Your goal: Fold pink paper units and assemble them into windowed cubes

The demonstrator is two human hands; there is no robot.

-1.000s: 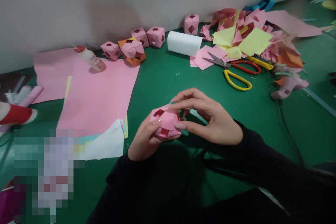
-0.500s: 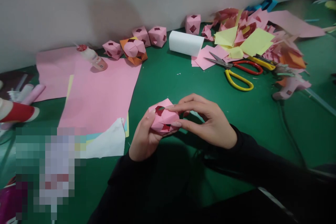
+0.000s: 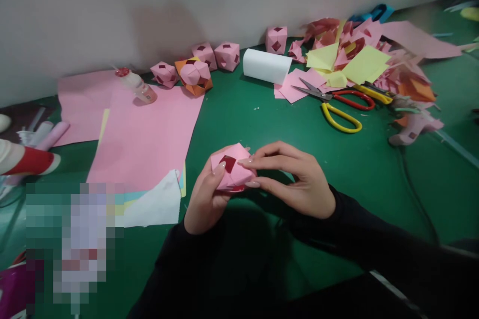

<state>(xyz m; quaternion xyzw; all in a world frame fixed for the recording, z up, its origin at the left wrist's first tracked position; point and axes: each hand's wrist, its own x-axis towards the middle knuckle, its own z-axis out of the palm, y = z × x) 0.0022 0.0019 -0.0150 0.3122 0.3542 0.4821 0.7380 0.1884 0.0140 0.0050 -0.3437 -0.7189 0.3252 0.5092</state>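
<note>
A pink folded-paper ball (image 3: pixel 238 174) with dark red diamond openings sits between my hands above the green table. My left hand (image 3: pixel 207 190) wraps round its left side and underneath, thumb lying on the front by an opening. From the right, my right hand (image 3: pixel 295 174) pinches the ball's edge between thumb and fingertips. Parts of the ball's underside are hidden by my left hand. Similar pink paper balls (image 3: pixel 227 56) stand along the wall, and one pink and orange ball (image 3: pixel 194 75) is among them.
Scissors (image 3: pixel 329 95) with red and yellow handles lie right of centre, near a white paper roll (image 3: pixel 266 66). Pink and yellow paper scraps (image 3: pixel 364 62) are heaped at the back right. Large pink sheets (image 3: pixel 145 139), a small bottle (image 3: pixel 138 88) and a glue gun (image 3: pixel 411 129) flank my hands.
The paper ball has turned slightly in my hands, so its upper opening now faces me more. My right hand keeps its pinch; the whole view has shifted a little.
</note>
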